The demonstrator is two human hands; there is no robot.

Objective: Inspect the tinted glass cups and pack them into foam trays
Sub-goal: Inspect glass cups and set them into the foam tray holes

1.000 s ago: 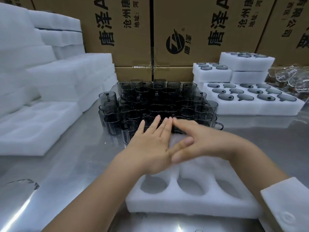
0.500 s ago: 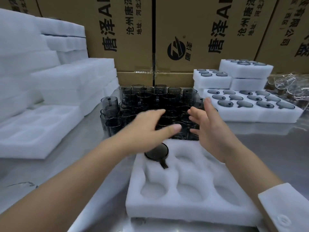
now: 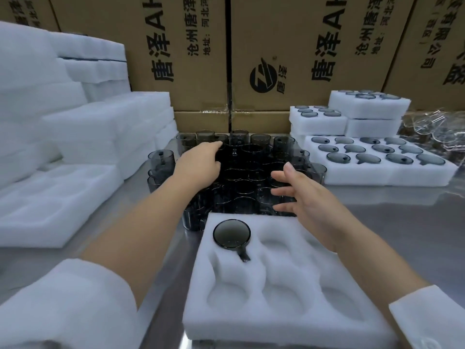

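Early packing stage. One cup (image 3: 231, 233) is seated in the far-left pocket of the near foam tray (image 3: 289, 331); the other visible pockets are unfilled. Loose cups (image 3: 251, 172) are massed just beyond. The right grip (image 3: 309, 200) is spread open; whether the left grip (image 3: 198, 167) holds one cannot be told.

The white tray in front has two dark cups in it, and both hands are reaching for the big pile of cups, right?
Not quite. The head view shows only one cup in the front foam tray, in its far-left pocket. Both the left hand and the right hand do reach toward the pile of cups.
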